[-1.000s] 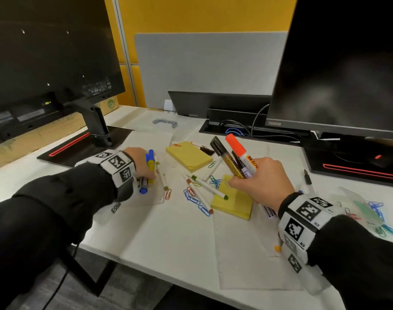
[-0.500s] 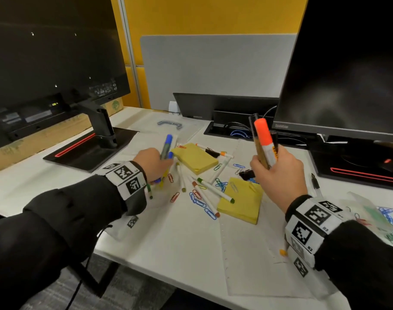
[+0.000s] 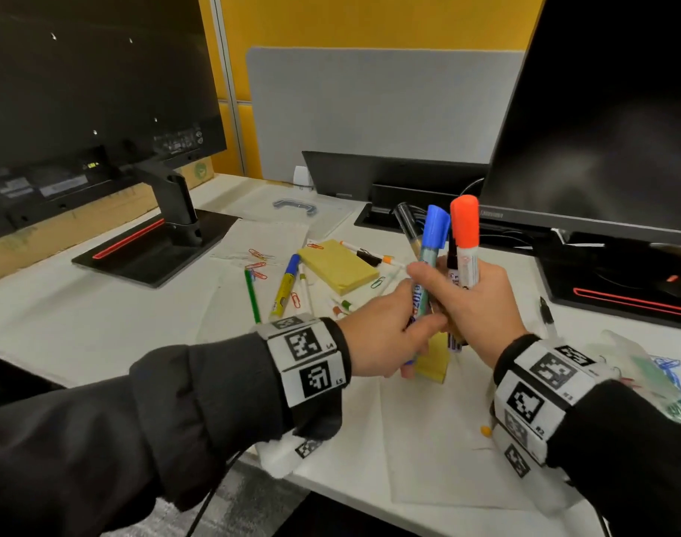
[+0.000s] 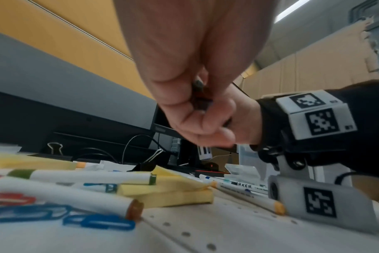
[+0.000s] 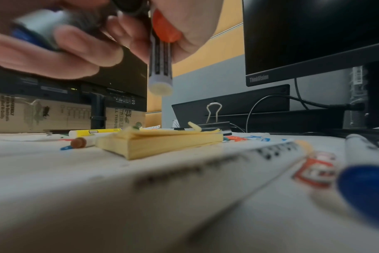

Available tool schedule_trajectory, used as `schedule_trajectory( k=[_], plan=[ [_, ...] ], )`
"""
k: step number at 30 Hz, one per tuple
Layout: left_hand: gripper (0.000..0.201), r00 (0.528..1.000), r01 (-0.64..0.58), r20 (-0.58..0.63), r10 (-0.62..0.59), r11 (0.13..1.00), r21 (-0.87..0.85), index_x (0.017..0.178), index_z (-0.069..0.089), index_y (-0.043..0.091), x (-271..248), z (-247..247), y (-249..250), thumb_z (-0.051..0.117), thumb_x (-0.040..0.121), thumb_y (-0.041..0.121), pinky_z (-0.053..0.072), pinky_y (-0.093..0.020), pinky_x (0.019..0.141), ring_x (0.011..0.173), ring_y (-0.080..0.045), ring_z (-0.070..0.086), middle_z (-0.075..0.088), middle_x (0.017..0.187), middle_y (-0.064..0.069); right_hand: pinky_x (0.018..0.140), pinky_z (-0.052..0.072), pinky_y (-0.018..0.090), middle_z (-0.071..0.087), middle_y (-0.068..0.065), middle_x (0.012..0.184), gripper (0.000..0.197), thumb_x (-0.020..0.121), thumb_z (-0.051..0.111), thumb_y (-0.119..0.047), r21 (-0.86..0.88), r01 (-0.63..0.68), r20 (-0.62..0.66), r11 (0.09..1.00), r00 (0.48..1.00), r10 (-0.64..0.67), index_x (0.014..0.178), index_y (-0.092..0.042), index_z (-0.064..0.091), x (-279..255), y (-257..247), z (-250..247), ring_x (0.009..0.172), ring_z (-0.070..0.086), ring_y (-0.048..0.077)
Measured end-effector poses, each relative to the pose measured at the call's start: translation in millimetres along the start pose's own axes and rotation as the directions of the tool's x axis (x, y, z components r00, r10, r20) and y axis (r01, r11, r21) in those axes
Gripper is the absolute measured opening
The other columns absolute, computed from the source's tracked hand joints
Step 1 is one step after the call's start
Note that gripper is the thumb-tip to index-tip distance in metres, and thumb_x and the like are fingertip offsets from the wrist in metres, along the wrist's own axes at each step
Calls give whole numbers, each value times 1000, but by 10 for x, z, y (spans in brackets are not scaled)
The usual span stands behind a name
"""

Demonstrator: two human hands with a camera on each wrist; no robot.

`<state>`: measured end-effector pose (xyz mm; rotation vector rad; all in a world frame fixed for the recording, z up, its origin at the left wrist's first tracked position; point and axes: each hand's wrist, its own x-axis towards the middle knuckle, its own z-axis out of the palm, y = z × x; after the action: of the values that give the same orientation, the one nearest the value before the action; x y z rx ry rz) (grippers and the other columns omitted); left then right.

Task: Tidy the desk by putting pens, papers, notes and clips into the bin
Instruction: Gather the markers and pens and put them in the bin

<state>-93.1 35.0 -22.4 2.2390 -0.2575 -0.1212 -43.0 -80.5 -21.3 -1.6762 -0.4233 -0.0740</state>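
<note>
Above the desk's middle my right hand (image 3: 474, 304) grips a bundle of markers upright: an orange-capped marker (image 3: 465, 226), a black marker (image 3: 406, 222) and a dark one between them. My left hand (image 3: 381, 335) holds the lower barrel of a blue-capped marker (image 3: 434, 230) pressed against that bundle, under my right thumb. In the right wrist view the orange marker (image 5: 164, 30) and a white barrel end (image 5: 160, 85) stick out below my fist. On the desk lie a yellow marker (image 3: 284, 288), a green pen (image 3: 252, 294), two yellow note pads (image 3: 337, 265), thin white markers (image 4: 65, 193) and paper clips (image 3: 258, 261).
Monitors stand at left (image 3: 79, 91) and right (image 3: 610, 110), their bases on the desk. A clear lid with a grey handle (image 3: 294, 207) lies at the back. A clear bag of clips (image 3: 641, 366) and a black pen (image 3: 546, 310) sit at the right. Paper sheets (image 3: 428, 439) cover the front.
My left hand left the yellow marker on the desk and carried the blue-capped marker right to meet my right hand. My right hand lifted its bundle upright.
</note>
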Motion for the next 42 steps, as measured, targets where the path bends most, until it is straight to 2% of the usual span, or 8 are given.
schedule_trajectory(
  k=[4, 7, 10, 14, 21, 26, 31, 42],
  plan=[
    [36, 991, 6, 130, -40, 968, 252, 107, 57, 13, 60, -173, -11, 55, 87, 43, 51, -22, 65, 79, -12, 62, 62, 90, 3, 49, 42, 25, 51, 0, 55, 24, 68, 77, -21, -150, 38, -1, 988, 999, -39, 63, -15, 55, -11, 44, -27, 50, 48, 14],
    [41, 984, 178, -76, -161, 879, 442, 103, 64, 13, 165, -516, -194, 64, 80, 47, 46, -22, 73, 89, -14, 57, 64, 101, 0, 48, 42, 23, 48, -4, 56, 26, 69, 74, -20, -255, 17, -40, 967, 999, -28, 62, -21, 49, 20, 82, -45, 51, 47, 12],
    [36, 894, 445, -336, -297, 677, 587, 107, 61, 8, 236, -809, -437, 63, 83, 35, 47, -30, 81, 101, -25, 59, 64, 111, -9, 50, 43, 21, 48, -3, 58, 26, 74, 69, -19, -302, -6, -98, 953, 995, -25, 62, -22, 46, 74, 114, -65, 53, 47, 12],
    [36, 803, 532, -283, -524, 416, 738, 122, 52, 2, 277, -841, -572, 50, 93, 23, 45, -27, 91, 117, -26, 55, 57, 127, -13, 55, 49, 22, 54, -1, 65, 20, 80, 63, -22, -280, -37, -184, 959, 983, -16, 68, -24, 46, 119, 159, -80, 63, 60, 18],
    [32, 768, 641, -340, -543, 668, 379, 118, 54, -7, 340, -815, -512, 38, 96, 10, 48, -35, 86, 111, -34, 58, 59, 121, -22, 64, 54, 28, 66, 16, 85, 21, 83, 62, -32, -252, -47, -275, 966, 961, -25, 89, -13, 54, 175, 162, -167, 73, 66, 25],
    [26, 853, 405, -342, -394, 913, -42, 108, 51, 3, 326, -682, 55, 35, 99, 21, 47, -34, 59, 70, -25, 55, 57, 85, -12, 66, 56, 33, 61, 6, 76, 27, 80, 66, -36, -277, 2, -262, 961, 962, -77, 88, -14, 53, 178, 58, -292, 69, 64, 22],
    [31, 977, 215, 74, -202, 917, -335, 125, 43, 19, 299, -171, 502, 30, 100, 33, 52, -31, 70, 83, -22, 58, 57, 104, -8, 52, 50, 28, 56, 5, 59, 32, 64, 81, -22, 110, -17, -309, 994, 950, 50, 75, -13, 53, 114, -45, -343, 49, 54, 17],
    [39, 958, 220, 283, -55, 773, -596, 136, 36, 19, 477, 355, 680, 38, 98, 28, 52, -47, 82, 101, -26, 57, 54, 113, -10, 56, 49, 27, 54, 8, 65, 16, 73, 69, -5, 415, -169, -344, 894, 881, 326, 74, -12, 55, 50, -30, -616, 57, 56, 19]
  ],
)
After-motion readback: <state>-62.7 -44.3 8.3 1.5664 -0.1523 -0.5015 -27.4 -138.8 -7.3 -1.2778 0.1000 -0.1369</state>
